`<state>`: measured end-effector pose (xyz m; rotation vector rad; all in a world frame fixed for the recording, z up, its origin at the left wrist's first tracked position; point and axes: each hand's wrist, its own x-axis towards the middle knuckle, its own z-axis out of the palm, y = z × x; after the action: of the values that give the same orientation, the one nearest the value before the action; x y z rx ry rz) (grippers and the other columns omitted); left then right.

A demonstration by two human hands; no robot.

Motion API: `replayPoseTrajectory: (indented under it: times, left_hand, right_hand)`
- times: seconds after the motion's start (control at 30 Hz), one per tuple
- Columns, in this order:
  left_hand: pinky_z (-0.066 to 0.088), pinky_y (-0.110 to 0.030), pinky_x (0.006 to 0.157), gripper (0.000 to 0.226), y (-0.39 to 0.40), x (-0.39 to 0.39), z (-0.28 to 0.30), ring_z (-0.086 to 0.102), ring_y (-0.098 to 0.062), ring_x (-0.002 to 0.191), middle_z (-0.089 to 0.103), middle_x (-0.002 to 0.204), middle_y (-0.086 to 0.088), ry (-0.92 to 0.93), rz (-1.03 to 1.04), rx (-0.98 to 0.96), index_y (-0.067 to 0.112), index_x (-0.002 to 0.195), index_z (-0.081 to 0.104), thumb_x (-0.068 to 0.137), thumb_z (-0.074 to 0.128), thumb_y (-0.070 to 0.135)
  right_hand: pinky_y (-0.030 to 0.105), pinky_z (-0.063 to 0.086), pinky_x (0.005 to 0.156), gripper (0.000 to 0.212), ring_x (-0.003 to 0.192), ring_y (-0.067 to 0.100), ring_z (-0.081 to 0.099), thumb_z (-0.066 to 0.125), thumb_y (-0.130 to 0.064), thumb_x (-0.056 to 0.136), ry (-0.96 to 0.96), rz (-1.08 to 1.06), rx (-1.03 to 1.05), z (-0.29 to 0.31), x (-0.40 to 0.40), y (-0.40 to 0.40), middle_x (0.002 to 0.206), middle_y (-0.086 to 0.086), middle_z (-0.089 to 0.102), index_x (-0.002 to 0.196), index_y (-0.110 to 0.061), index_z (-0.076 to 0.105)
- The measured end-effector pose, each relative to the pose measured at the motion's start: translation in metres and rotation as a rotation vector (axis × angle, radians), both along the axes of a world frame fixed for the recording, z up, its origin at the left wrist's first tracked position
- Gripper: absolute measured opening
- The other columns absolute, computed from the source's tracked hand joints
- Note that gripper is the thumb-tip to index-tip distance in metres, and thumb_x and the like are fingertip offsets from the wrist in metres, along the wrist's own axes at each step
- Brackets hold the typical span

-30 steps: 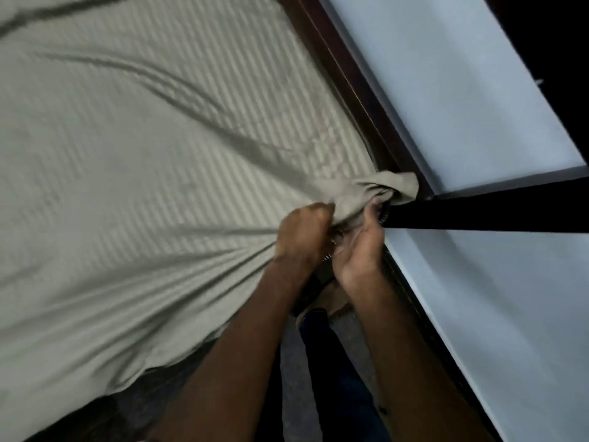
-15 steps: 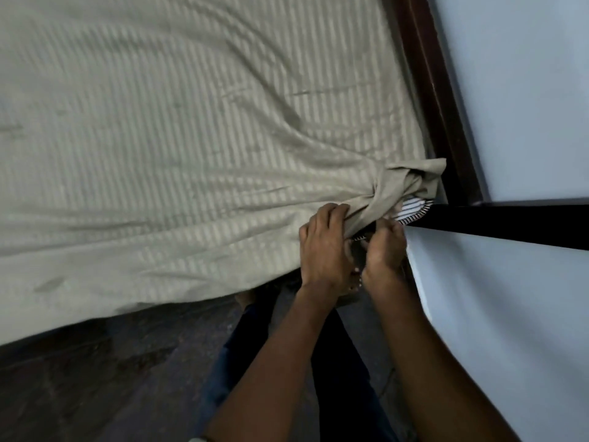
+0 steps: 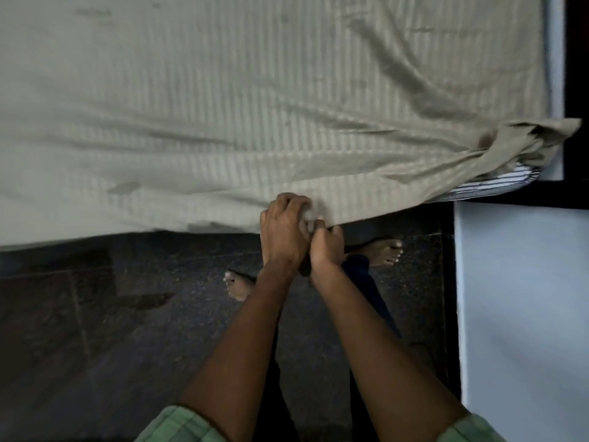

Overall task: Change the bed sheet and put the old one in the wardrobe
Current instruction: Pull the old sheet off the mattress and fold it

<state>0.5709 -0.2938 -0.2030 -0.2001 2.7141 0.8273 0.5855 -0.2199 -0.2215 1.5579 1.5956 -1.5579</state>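
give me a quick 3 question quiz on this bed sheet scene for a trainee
1. True or false: both hands grip the beige sheet along its near edge.
2. What shows under the bunched sheet corner? A) striped mattress B) a pillow C) a wooden board
3. Fill in: the person stands barefoot on the dark ____.

Key
1. True: the left hand and right hand hold the edge side by side.
2. A: the striped mattress is uncovered there.
3. floor
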Motion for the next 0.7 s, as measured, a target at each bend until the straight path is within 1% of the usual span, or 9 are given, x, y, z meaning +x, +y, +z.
replayPoseTrajectory:
  times: [0.1,0.17,0.23,0.3,0.37,0.53,0.6,0.63,0.7]
  left_hand:
    - [0.047,-0.040,0.092,0.041,-0.068,0.028,0.001,0.060,-0.023,0.108,0.064,0.118,0.000,0.003,0.137,-0.010,0.023,0.114,0.069,0.081,0.044,0.026]
    - [0.047,-0.041,0.093,0.035,-0.119,0.051,0.002,0.060,-0.022,0.110,0.064,0.119,0.003,0.005,0.228,-0.033,0.025,0.115,0.068,0.084,0.056,0.015]
    - [0.047,-0.041,0.096,0.034,-0.166,0.072,0.004,0.059,-0.021,0.112,0.064,0.119,0.004,-0.007,0.313,-0.047,0.025,0.116,0.069,0.085,0.062,0.012]
    - [0.051,-0.043,0.096,0.031,-0.220,0.091,0.007,0.061,-0.022,0.109,0.064,0.116,0.002,0.005,0.406,-0.035,0.023,0.114,0.070,0.086,0.063,0.012]
    - [0.054,-0.042,0.093,0.026,-0.277,0.107,0.007,0.063,-0.019,0.101,0.062,0.114,0.001,0.013,0.495,-0.018,0.022,0.113,0.070,0.090,0.063,0.013]
    - [0.054,-0.036,0.090,0.020,-0.373,0.135,0.003,0.062,-0.017,0.089,0.059,0.110,-0.001,-0.056,0.565,-0.004,0.023,0.113,0.070,0.095,0.063,0.016]
    - [0.053,-0.033,0.088,0.019,-0.399,0.140,0.001,0.061,-0.015,0.086,0.059,0.110,-0.001,-0.074,0.576,0.002,0.023,0.112,0.071,0.096,0.062,0.018]
    - [0.052,-0.030,0.086,0.018,-0.414,0.141,-0.001,0.060,-0.014,0.083,0.059,0.110,-0.001,-0.078,0.591,0.005,0.023,0.112,0.071,0.097,0.062,0.019]
    - [0.048,-0.024,0.081,0.017,-0.436,0.137,-0.007,0.057,-0.011,0.079,0.059,0.109,0.000,-0.099,0.620,0.014,0.024,0.112,0.071,0.098,0.061,0.021]
  right_hand:
    - [0.047,0.061,0.084,0.037,0.088,0.026,0.072,0.056,-0.048,0.083,-0.101,0.152,-0.106,-0.007,0.023,-0.063,0.099,0.006,0.077,0.096,-0.019,0.074]
    - [0.038,0.058,0.070,0.033,0.075,0.024,0.069,0.059,-0.045,0.091,-0.164,0.268,-0.145,0.006,0.035,-0.112,0.087,0.008,0.076,0.081,-0.016,0.072]
    - [0.032,0.048,0.058,0.033,0.062,0.020,0.061,0.064,-0.040,0.097,-0.184,0.280,-0.190,0.006,0.044,-0.158,0.075,0.006,0.070,0.076,-0.015,0.069]
    - [0.030,0.042,0.053,0.031,0.052,0.017,0.050,0.068,-0.038,0.097,-0.210,0.282,-0.238,0.002,0.050,-0.209,0.068,0.005,0.061,0.080,-0.013,0.069]
    - [0.031,0.040,0.053,0.032,0.053,0.018,0.045,0.069,-0.039,0.097,-0.214,0.266,-0.276,-0.002,0.049,-0.259,0.069,0.006,0.055,0.086,-0.009,0.068]
    - [0.042,0.056,0.080,0.043,0.083,0.025,0.066,0.063,-0.053,0.098,-0.134,0.163,-0.356,-0.018,0.042,-0.348,0.098,0.011,0.065,0.102,-0.011,0.061]
    - [0.042,0.057,0.090,0.047,0.094,0.022,0.070,0.054,-0.054,0.102,-0.091,0.140,-0.388,-0.026,0.038,-0.376,0.108,0.011,0.070,0.114,-0.009,0.062]
    - [0.038,0.058,0.085,0.048,0.088,0.020,0.070,0.051,-0.052,0.104,-0.076,0.124,-0.373,-0.028,0.035,-0.391,0.103,0.010,0.071,0.117,-0.006,0.063]
    - [0.029,0.055,0.062,0.045,0.068,0.015,0.066,0.049,-0.045,0.107,-0.069,0.076,-0.300,-0.032,0.029,-0.413,0.087,0.007,0.072,0.109,-0.004,0.065]
